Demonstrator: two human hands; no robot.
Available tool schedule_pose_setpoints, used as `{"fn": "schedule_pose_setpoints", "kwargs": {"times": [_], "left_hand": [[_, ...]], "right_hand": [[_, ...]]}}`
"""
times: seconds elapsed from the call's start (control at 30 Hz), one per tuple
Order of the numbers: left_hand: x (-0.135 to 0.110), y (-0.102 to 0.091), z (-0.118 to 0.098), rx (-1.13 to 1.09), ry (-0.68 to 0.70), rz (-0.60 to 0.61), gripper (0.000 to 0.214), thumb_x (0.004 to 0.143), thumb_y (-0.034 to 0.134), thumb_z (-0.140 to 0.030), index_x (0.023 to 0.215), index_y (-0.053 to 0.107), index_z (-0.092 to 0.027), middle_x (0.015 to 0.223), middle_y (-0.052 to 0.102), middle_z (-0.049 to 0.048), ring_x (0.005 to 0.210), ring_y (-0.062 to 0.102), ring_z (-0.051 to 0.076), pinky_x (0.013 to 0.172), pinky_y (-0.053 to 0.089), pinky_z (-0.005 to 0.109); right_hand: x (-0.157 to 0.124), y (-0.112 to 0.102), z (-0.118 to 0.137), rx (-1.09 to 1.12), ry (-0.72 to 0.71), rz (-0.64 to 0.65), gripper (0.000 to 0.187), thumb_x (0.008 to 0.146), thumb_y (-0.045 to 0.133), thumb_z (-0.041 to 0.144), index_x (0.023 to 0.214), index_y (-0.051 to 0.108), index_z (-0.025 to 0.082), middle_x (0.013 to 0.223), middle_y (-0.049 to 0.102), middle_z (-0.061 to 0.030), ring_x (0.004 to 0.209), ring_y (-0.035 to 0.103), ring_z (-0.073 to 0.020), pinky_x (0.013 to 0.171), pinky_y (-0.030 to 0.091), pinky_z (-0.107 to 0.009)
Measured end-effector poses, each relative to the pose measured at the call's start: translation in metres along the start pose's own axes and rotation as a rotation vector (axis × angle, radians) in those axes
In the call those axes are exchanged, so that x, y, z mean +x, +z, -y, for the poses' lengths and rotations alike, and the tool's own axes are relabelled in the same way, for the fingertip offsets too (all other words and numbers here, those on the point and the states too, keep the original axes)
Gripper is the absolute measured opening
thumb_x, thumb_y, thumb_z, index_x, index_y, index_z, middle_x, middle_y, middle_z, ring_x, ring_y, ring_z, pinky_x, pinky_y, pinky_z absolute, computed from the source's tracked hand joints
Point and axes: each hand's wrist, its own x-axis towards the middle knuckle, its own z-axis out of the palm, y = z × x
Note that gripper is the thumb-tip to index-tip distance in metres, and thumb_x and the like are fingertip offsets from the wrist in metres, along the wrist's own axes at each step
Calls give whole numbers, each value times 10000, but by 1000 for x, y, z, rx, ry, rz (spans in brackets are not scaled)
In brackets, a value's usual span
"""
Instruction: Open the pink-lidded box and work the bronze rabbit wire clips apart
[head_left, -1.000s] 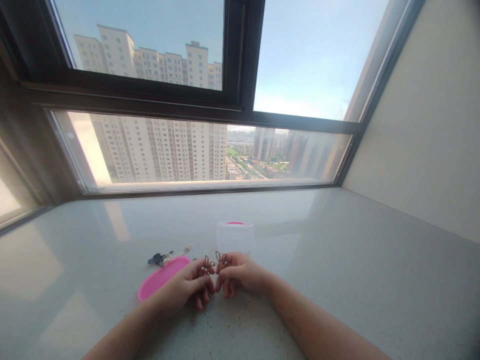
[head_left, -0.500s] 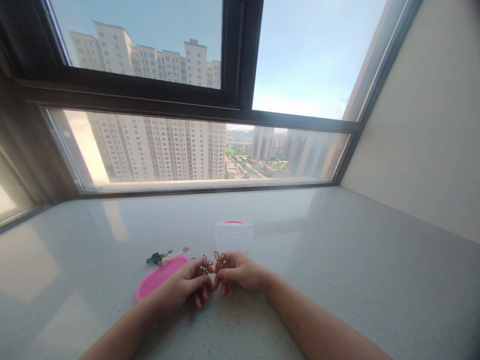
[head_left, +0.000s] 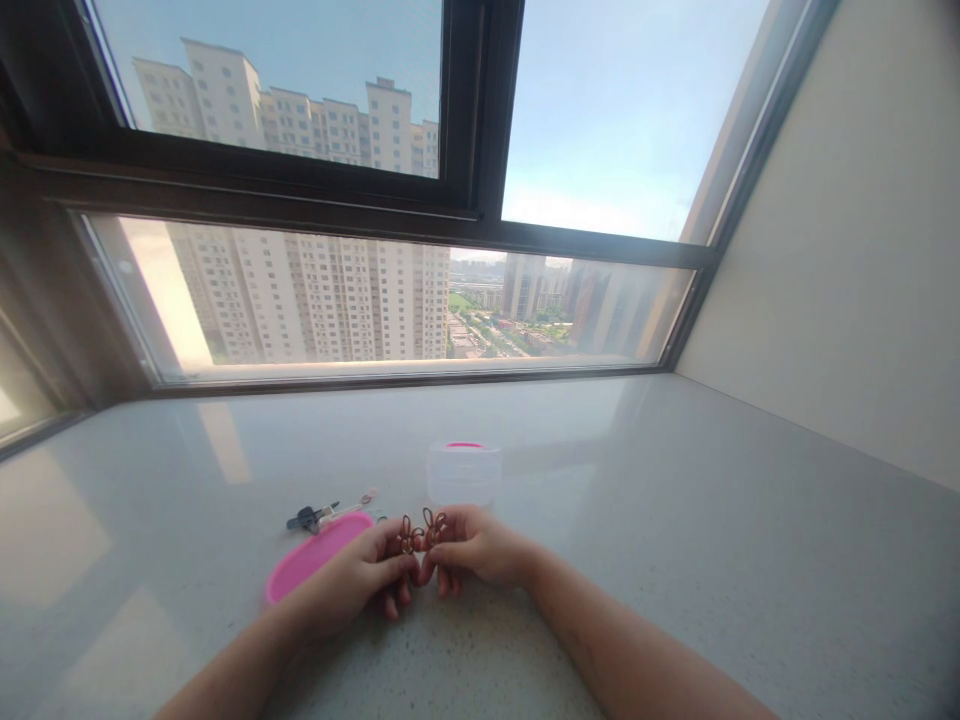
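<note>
Both my hands rest close together on a pale speckled counter (head_left: 675,520) below a window. My left hand (head_left: 352,585) pinches a small brown looped wire piece (head_left: 407,535) between thumb and forefinger. My right hand (head_left: 472,548) pinches a matching brown looped wire piece (head_left: 433,525). The two pieces stand upright and almost touch. Just behind my right hand stands a clear plastic container (head_left: 463,473) with a pink base. A pink oval lid (head_left: 311,565) lies flat to the left of my left hand.
Small dark tools and a thin stick (head_left: 322,513) lie behind the pink lid. A dark-framed window (head_left: 472,210) runs along the back of the counter. A beige wall (head_left: 847,250) closes the right side.
My hands have drawn the two wire pieces a little closer together. The view has drifted slightly, so everything sits a bit further left.
</note>
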Motion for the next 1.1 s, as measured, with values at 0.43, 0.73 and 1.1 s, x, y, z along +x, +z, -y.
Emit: {"fn": "schedule_pose_setpoints", "kwargs": {"times": [0.43, 0.73, 1.1], "left_hand": [[-2, 1, -5, 9, -22, 18, 233, 766, 630, -368, 803, 524, -163, 777, 582, -2, 596, 557, 119, 486, 460, 227], [-4, 4, -12, 32, -42, 9, 224, 736, 647, -373, 781, 559, -172, 746, 576, -8, 617, 553, 129, 495, 453, 220], [-3, 2, -8, 26, -38, 12, 240, 730, 648, -389, 789, 557, -174, 753, 588, -2, 624, 558, 137, 508, 459, 231]], "right_hand": [[-1, 3, 5, -7, 10, -18, 420, 655, 738, 430, 868, 548, 124, 749, 658, -41, 517, 599, -106, 469, 443, -200], [-2, 5, 7, -6, 32, -17, 426, 630, 754, 423, 854, 556, 119, 730, 666, -48, 506, 601, -109, 456, 434, -192], [-1, 4, 4, -9, 37, -10, 412, 628, 754, 407, 832, 531, 126, 719, 664, -34, 505, 601, -102, 456, 423, -182]]}}
